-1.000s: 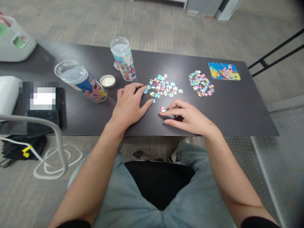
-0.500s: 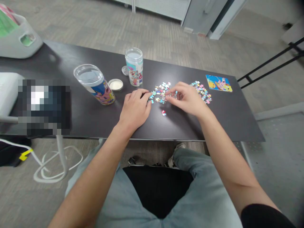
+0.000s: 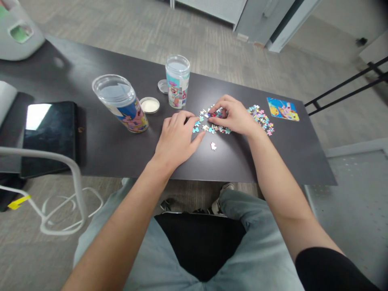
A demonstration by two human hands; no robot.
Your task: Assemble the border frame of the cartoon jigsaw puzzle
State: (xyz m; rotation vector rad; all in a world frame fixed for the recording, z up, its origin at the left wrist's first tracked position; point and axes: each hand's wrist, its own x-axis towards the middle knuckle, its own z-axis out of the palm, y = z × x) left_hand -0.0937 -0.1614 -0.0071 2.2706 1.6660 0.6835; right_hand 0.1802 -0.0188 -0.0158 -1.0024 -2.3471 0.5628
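**Two hands at a heap of jigsaw pieces (image 3: 206, 128)**

In the head view, someone sits at a dark desk (image 3: 291, 149) with both arms stretched over it. The heap lies just right of the middle of the frame, partly covered by the right hand (image 3: 232, 115). That hand's fingers are bent, thumb and forefinger apart at their tips above the pieces; from here I cannot tell whether its grip has a piece between them. The left hand (image 3: 176, 137) lies palm down at the heap's left edge, its grip loose and free of anything I can see, thumb pointing right.

A lone pale piece (image 3: 213, 146) sits below the heap, near the desk's front edge. Right of the right hand spreads a second heap of pieces (image 3: 263, 118), and beyond it, towards the right of the frame, a blue-and-yellow cartoon card (image 3: 283, 109) lies flat.

Left of centre stands a large clear jar with a cartoon print (image 3: 133, 116); the smaller printed jar (image 3: 178, 91) is above the left hand. Near them lie a white-lined lid (image 3: 149, 105) and a clear lid (image 3: 163, 86). A black tablet (image 3: 48, 137) rests at the frame's left.
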